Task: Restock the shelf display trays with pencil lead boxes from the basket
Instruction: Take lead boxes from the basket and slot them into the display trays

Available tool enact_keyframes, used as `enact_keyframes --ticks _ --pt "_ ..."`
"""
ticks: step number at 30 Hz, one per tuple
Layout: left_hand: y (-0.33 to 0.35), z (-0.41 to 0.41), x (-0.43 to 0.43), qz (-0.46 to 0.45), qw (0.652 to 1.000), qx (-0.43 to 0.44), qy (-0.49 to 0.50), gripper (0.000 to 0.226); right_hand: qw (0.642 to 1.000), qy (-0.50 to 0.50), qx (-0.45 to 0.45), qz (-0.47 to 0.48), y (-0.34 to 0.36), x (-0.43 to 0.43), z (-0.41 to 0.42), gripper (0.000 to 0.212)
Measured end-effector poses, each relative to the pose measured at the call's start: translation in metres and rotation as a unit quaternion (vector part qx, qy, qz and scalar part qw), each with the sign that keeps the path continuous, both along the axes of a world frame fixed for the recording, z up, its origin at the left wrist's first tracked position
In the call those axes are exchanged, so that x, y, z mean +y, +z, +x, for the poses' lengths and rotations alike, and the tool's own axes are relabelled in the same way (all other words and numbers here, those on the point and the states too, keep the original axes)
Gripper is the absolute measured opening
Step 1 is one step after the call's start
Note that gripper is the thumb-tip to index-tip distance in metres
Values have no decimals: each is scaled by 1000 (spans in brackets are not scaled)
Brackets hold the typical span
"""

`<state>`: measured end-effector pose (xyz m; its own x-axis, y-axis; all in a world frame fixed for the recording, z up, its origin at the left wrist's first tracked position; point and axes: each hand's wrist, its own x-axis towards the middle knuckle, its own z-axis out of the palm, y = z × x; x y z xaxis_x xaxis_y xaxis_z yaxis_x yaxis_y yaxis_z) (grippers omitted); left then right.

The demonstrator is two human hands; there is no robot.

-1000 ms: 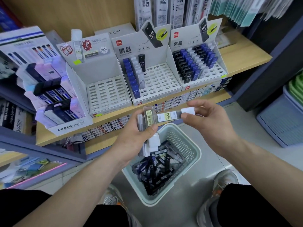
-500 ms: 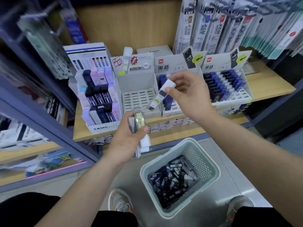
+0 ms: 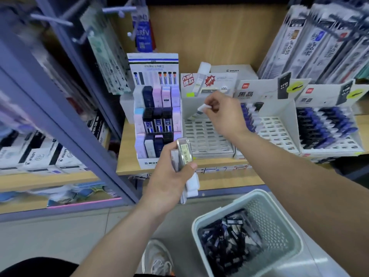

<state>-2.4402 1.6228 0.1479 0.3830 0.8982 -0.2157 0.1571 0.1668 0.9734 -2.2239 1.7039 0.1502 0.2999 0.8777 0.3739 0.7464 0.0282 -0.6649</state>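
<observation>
My right hand (image 3: 223, 114) pinches one clear pencil lead box with a white cap (image 3: 199, 111), tilted, its lower end at the back left corner of the empty white slotted display tray (image 3: 207, 140). In my left hand (image 3: 169, 176), held below the shelf edge, is a small stack of clear lead boxes (image 3: 184, 154) with white caps pointing down. On the floor at the lower right stands the pale green basket (image 3: 247, 198), with several dark lead boxes (image 3: 229, 242) in it.
A tiered tray of pastel and dark boxes (image 3: 157, 124) stands left of the empty tray. Two more trays (image 3: 277, 130) (image 3: 327, 128) with blue and black boxes stand to the right. Hanging packs (image 3: 311, 43) overhang the shelf. A blue shelf post (image 3: 60, 108) runs along the left.
My right hand carried the single lead box up and left from in front of me to the empty tray's back corner. The view turned up toward the shelf. My left hand kept its stack.
</observation>
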Motion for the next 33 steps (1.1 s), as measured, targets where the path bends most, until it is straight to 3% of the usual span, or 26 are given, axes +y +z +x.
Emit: enact_keyframes --ticks 3,9,14,23,27,29,31,33 --pt "-2 -1 1 -5 1000 -3 3 45 1000 22 -20 6 -2 4 1 5" --pt "-7 -6 5 -9 1000 -6 12 43 988 64 -129 47 -5 20 -9 21" --pt "-8 -7 6 -7 1000 -8 16 42 984 69 -154 58 -11 30 -22 24" --pt "-3 -2 3 -11 1000 -4 14 41 956 99 -276 -29 -6 25 -9 39" --pt "-3 -1 5 2 1000 -11 23 43 985 88 -134 -56 8 4 -12 46" --pt "-3 1 6 3 999 -17 29 45 995 72 -30 -55 15 -23 -18 34" --pt "-4 4 7 4 999 -28 39 44 991 88 67 -81 16 -59 -28 16" --pt "-6 8 7 7 998 -39 46 44 968 126 182 -115 14 -94 -38 13"
